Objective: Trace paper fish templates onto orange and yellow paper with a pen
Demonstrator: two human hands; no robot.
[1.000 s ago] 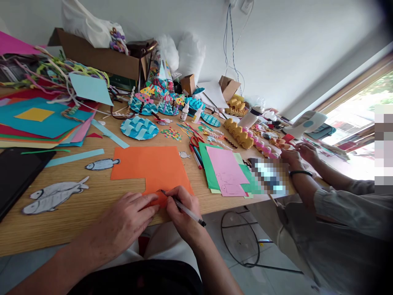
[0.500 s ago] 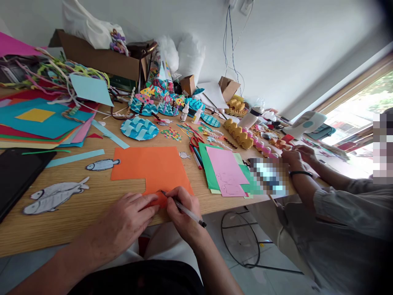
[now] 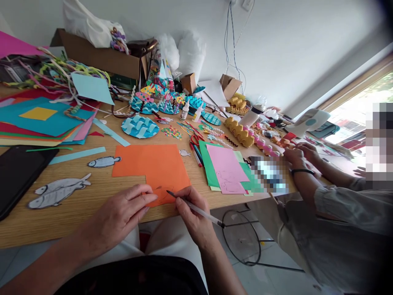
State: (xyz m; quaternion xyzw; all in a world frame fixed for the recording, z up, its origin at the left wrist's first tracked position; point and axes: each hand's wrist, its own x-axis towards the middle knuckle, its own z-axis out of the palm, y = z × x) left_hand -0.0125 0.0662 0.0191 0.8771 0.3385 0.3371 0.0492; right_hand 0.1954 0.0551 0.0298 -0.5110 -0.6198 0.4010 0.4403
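An orange sheet of paper [image 3: 153, 160] with a notch cut from its lower left lies in front of me. Faint dark lines of a drawing show on its lower part. My left hand [image 3: 123, 211] rests with fingers outstretched, the tips on the lower left of the sheet. Held between the fingers of my right hand [image 3: 193, 211] is a clear-barrelled pen [image 3: 202, 212], its tip at the drawn lines. Left of the sheet lie a small blue-grey paper fish [image 3: 103, 162] and two overlapping white paper fish [image 3: 58, 191].
Pink paper [image 3: 227, 168] on green sheets lies right, beside pens and red scissors [image 3: 196, 138]. A black tablet-like device [image 3: 24, 172] and stacked coloured paper [image 3: 39, 123] are at left. Paper crafts and glue bottles [image 3: 185, 110] stand behind. A co-worker's hands [image 3: 296, 157] are at far right.
My right hand has drawn back slightly to the right with the pen, uncovering more drawn lines on the orange paper. My left hand's fingertips have shifted slightly left.
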